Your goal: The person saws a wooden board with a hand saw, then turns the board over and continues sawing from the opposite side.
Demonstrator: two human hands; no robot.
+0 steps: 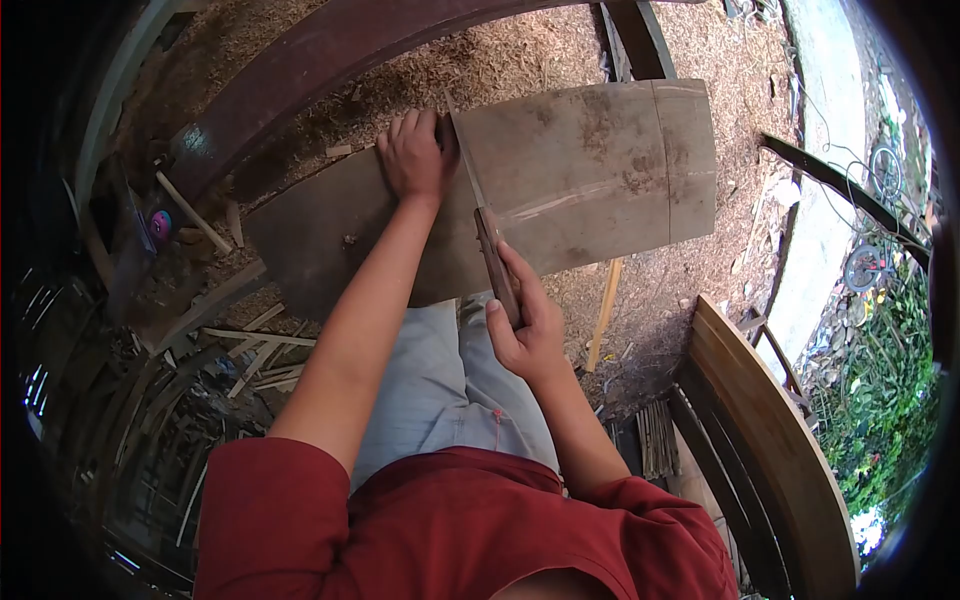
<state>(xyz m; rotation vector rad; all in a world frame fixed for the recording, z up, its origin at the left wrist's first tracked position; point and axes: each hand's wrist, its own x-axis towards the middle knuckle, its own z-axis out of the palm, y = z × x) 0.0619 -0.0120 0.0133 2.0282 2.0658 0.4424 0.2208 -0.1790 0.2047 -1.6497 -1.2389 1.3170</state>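
A wide brown wooden board (560, 160) lies across in front of me, above my knees. My left hand (412, 158) rests on its far edge, left of the saw, and a small dark piece shows beside the fingers. My right hand (527, 325) is closed round the dark wooden handle of a saw (493, 255) at the board's near edge. The narrow blade runs away from me over the board, its tip past the far edge. A thin line crosses the board near its right end.
A curved reddish beam (300, 75) spans the far left. Wood shavings (510, 55) cover the ground. Thin offcuts (265, 345) lie at the left. A curved wooden piece (770, 420) stands at the right, with a light stick (604, 315) below the board.
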